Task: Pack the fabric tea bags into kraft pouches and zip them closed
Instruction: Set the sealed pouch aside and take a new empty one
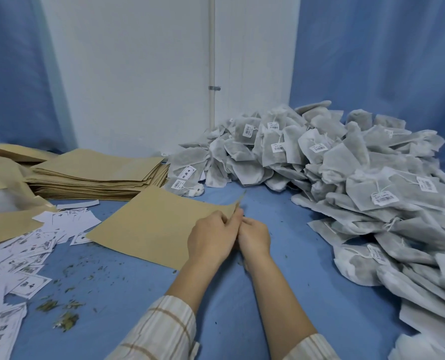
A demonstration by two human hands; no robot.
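Presently one kraft pouch (pixel 153 224) lies flat on the blue surface (pixel 281 294), near centre, with its right edge lifted slightly where both hands meet it. Left hand (pixel 212 239) has fingers curled, pinching the pouch's right edge; right hand (pixel 254 236) sits touching it just to the right, fingers likewise curled on that same edge. Whether the mouth is parted yet cannot be told, as the hands cover it. Judged step: opening the pouch mouth ahead of filling; no tea bag is in either hand.

Stack of empty pouches (pixel 96 175) stands far left. Heap of fabric tea bags (pixel 359 178), white-tagged with strings, runs from far centre down the right side, apart from the pouch in hand. Loose paper labels (pixel 34 245) lie scattered near left, with dried leaf crumbs (pixel 65 318) on the cloth.

Next move, as assessed: spread the mouth fully, hold it with one hand, reach right for bags with the other. Risk: thin paper edge may slip or crease under a two-handed pinch
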